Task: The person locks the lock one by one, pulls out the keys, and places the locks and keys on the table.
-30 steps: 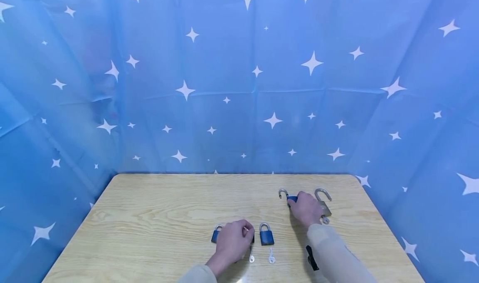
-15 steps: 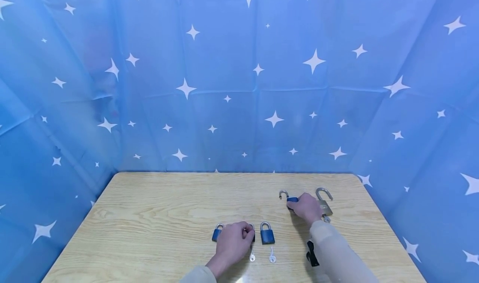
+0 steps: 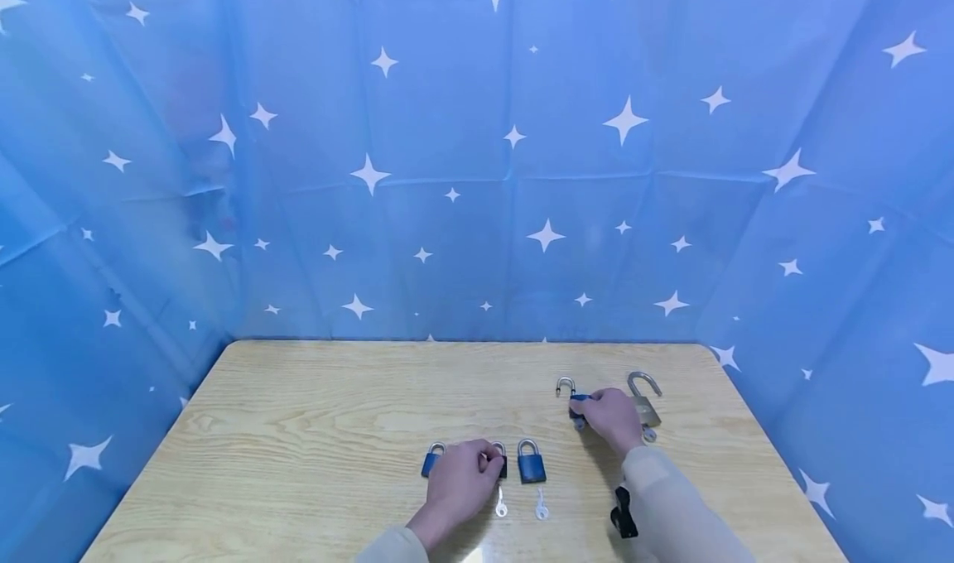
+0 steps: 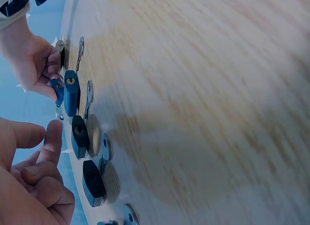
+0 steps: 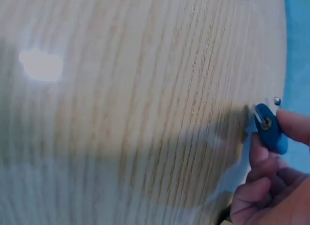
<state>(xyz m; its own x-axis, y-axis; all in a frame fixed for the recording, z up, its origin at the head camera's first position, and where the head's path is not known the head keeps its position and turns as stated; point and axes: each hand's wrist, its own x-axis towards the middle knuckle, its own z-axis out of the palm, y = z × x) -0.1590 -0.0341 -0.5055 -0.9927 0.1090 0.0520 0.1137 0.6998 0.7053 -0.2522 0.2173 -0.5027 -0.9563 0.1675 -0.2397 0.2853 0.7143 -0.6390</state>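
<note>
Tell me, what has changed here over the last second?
Little: a key now shows at the near end of the open blue padlock that the right hand grips; it was hidden before. Nothing was let go. The left hand, the closed blue padlock and the open brass-coloured padlock stayed about where they were.

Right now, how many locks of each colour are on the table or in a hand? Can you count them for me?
Blue padlocks: 3, one held in the right hand
Dark padlocks: 2
Brass-coloured padlock: 1
Total: 6 padlocks
</note>
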